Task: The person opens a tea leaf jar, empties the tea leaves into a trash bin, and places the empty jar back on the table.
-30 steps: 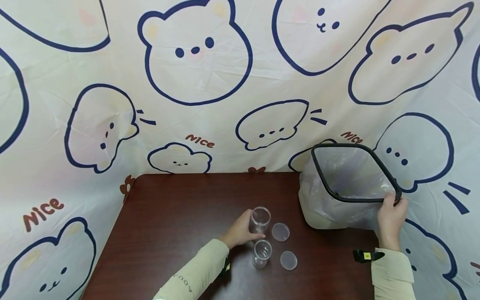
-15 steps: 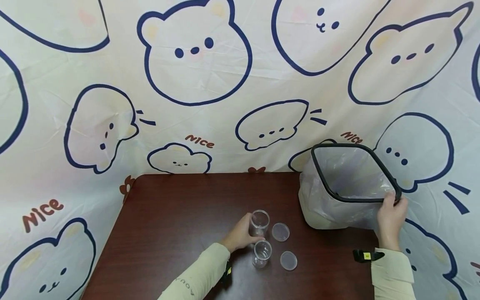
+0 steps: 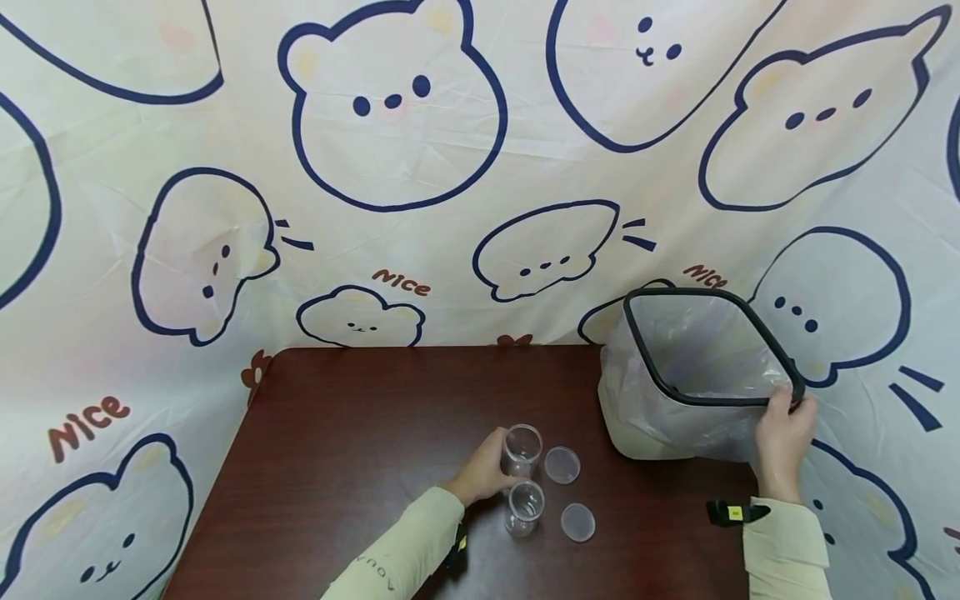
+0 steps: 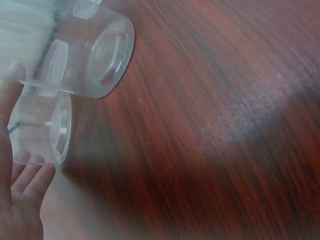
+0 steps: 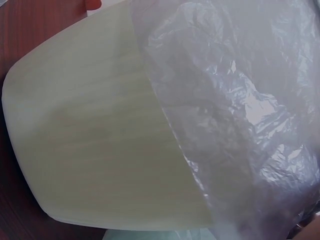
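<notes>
Two clear plastic jars without lids stand one behind the other on the table. My left hand holds the farther jar from its left side, thumb towards the nearer jar. In the left wrist view the held jar lies between thumb and fingertips, beside the other jar. My right hand grips the front right corner of the black rim of a trash can lined with a thin translucent bag. The can looks pale yellow-green in the right wrist view.
Two round translucent lids, a far lid and a near lid, lie flat right of the jars. The dark brown wooden table meets a cartoon-printed cloth at its back edge. The trash can stands at the back right.
My left hand has drawn the farther jar slightly towards me, closer to the nearer jar. The right hand and the trash can have stayed in place.
</notes>
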`<control>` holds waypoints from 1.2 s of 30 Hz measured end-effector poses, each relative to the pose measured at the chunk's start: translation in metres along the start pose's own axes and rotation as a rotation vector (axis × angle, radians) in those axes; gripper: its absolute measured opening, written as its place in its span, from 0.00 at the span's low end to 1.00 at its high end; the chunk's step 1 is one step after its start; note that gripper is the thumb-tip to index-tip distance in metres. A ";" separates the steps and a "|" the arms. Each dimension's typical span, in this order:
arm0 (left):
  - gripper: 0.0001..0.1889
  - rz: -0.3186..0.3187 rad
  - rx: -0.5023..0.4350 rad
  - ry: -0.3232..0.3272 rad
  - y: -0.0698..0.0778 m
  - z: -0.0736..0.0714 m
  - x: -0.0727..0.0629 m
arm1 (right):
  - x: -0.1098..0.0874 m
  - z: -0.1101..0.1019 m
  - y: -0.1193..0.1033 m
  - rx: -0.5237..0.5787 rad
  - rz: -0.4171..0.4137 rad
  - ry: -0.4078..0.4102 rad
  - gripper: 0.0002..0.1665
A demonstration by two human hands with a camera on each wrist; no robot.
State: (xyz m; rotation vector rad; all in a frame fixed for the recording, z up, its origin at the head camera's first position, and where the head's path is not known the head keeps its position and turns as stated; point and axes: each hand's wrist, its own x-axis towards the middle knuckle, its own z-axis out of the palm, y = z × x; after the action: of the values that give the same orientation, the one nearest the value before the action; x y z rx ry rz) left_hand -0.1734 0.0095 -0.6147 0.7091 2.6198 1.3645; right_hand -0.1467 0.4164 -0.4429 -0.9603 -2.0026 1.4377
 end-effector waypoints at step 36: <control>0.43 -0.039 -0.140 -0.116 -0.008 -0.020 -0.004 | 0.000 0.000 0.000 -0.019 0.047 0.001 0.23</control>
State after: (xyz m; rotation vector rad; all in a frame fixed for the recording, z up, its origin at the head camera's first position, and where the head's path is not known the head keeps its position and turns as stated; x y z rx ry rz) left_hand -0.1788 -0.0116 -0.6096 0.6913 2.4100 1.4328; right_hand -0.1466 0.4158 -0.4428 -1.0219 -2.0097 1.4450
